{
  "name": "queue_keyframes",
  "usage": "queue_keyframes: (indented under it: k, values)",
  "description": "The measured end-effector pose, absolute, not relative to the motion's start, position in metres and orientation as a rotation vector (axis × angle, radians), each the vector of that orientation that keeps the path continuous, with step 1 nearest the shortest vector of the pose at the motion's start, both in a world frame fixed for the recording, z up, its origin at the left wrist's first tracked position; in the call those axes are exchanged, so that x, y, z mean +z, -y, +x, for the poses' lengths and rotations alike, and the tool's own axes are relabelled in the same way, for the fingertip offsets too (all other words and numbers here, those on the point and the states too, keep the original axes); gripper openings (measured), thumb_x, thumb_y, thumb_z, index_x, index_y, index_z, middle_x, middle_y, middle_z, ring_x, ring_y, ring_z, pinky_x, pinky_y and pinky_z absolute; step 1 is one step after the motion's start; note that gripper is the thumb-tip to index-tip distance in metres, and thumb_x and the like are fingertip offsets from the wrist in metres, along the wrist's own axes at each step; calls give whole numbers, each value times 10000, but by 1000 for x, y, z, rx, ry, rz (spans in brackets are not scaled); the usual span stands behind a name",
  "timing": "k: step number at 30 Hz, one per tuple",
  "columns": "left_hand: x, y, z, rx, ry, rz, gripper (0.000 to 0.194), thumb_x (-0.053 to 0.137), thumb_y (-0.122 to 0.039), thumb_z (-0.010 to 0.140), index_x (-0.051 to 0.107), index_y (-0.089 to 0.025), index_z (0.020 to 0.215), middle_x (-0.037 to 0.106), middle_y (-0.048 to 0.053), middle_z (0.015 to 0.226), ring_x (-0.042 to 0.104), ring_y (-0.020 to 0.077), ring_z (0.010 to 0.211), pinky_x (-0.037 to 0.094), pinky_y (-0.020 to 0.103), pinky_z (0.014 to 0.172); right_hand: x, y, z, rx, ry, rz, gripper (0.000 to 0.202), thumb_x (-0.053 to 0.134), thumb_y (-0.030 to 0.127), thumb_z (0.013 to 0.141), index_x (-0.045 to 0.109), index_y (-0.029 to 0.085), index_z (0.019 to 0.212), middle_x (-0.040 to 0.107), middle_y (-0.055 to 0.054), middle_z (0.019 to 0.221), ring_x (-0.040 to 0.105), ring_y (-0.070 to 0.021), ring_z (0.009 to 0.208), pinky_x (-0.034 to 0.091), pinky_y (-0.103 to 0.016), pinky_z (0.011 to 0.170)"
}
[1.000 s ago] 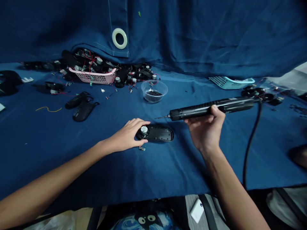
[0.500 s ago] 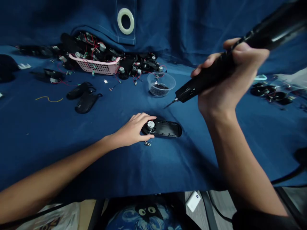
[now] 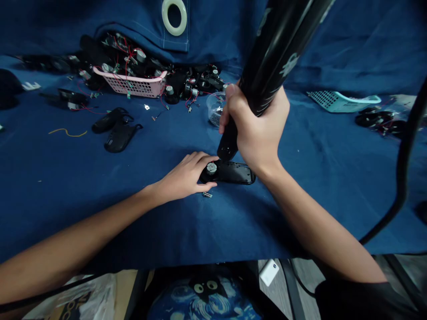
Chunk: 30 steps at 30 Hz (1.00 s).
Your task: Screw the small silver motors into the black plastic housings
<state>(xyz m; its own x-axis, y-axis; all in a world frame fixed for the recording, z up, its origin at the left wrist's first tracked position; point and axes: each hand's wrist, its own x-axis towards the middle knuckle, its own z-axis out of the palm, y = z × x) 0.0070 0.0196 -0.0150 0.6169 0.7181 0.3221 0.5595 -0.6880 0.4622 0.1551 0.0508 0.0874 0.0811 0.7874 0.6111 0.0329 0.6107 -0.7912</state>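
Observation:
Lying on the blue cloth is a black plastic housing, long and rounded, with a small silver motor at its left end. My left hand grips that end between thumb and fingers. My right hand is wrapped round a black electric screwdriver, tilted with its nose down at the housing beside the motor; its bit tip is hidden. Just below the housing lies a small circuit board. Behind the screwdriver stands a clear plastic cup of tiny dark screws, partly covered by my right hand.
A pink basket heaped with motors, red wires and black parts stands at the back left. Two black shells and a yellow wire lie left. A teal basket sits back right, and a thick black cable hangs at right.
My right hand has brought the screwdriver left and down from above the cloth to the housing, turning it more upright. My left hand keeps its grip on the housing.

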Motion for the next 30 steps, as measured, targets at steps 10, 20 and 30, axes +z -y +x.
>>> queue_keyframes:
  k: [10,20,30]
  values:
    - [-17,-21,6,694,-1035,2524,562,673,-429,861,443,-218,1329,536,95,1267,524,278,1147,436,457,1034,79,-45,158,814,1298,-799,356,720,540,758,523,245,789,575,68,612,694,-145,691,576,-270,640]
    - [-16,-21,7,707,-1028,2544,534,680,-429,865,453,-203,1292,539,99,1258,529,275,1151,442,444,1028,73,-47,158,761,1327,-765,250,716,455,789,551,268,780,607,64,596,717,-183,816,584,-324,716]
    - [-15,-20,7,701,-1037,2522,530,680,-442,861,455,-222,1287,533,94,1253,527,290,1161,441,464,1032,68,-47,158,779,1324,-788,192,724,368,783,556,275,793,653,50,693,708,-185,907,593,-320,781]
